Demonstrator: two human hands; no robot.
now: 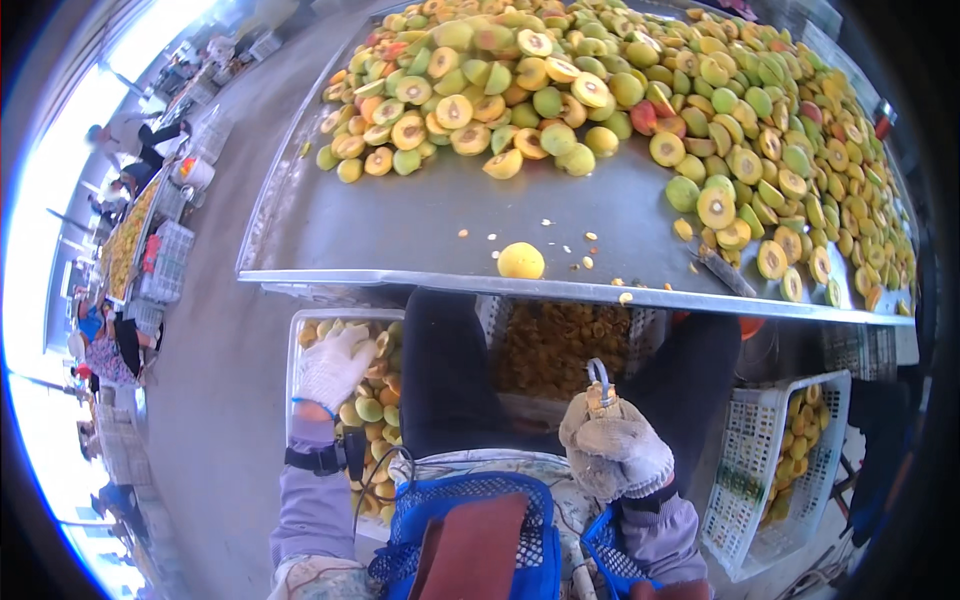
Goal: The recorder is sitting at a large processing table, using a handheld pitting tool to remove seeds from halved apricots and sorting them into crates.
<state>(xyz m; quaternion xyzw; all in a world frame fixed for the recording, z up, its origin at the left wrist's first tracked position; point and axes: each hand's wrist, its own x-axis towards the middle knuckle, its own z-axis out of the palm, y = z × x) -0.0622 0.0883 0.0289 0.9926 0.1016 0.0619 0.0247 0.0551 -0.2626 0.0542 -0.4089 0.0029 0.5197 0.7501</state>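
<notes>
My left hand (334,365), in a white knitted glove, is over a white crate (292,405) of fruit halves (369,409) at my left. Its fingertips are among the fruit, and whether they grip a piece is hidden. My right hand (616,446), in a soiled knitted glove, is closed around the handle of a pitting tool (600,382), its bent metal loop pointing away from me. Ahead stands a metal table (420,217) heaped with halved peaches (525,97), many with the stone inside. A single yellow piece of peach (521,260) lies near its front edge.
Between my knees, a crate holds brown peach stones (566,349). A white plastic crate (750,465) with yellow halves stands at right. A dark-handled tool (724,271) lies by the table's raised front lip (450,280). People (112,337) work at tables far left.
</notes>
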